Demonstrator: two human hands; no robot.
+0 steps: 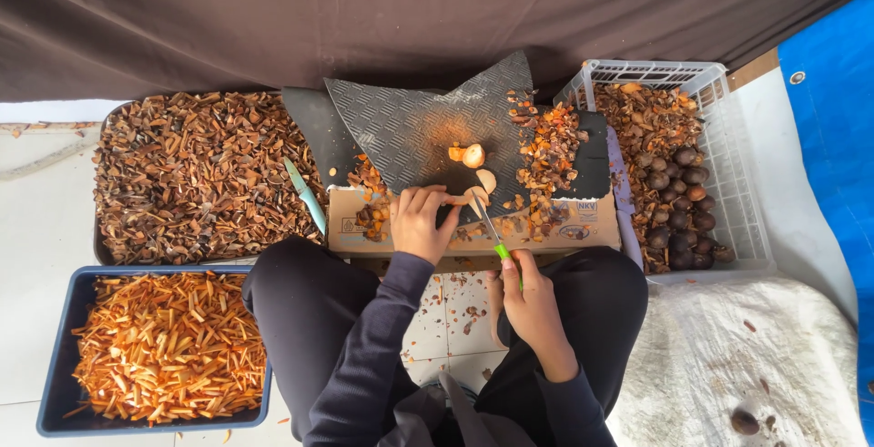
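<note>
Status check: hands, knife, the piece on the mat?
Left hand pins pale nut piece on black mat. Right hand grips green-handled knife, blade at piece. Peel scraps alongside.

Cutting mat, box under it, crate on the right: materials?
Dark grey cutting mat: likely rubber, matte, embossed diamond tread. Brown box beneath: corrugated cardboard, raw edge, printed face. White lattice crate: probably moulded plastic, slightly glossy grid walls.

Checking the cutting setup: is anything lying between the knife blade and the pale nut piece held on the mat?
Nothing visible. The knife in the right hand reaches straight to the nut piece at the left hand fingertips; other pieces lie farther back.
</note>
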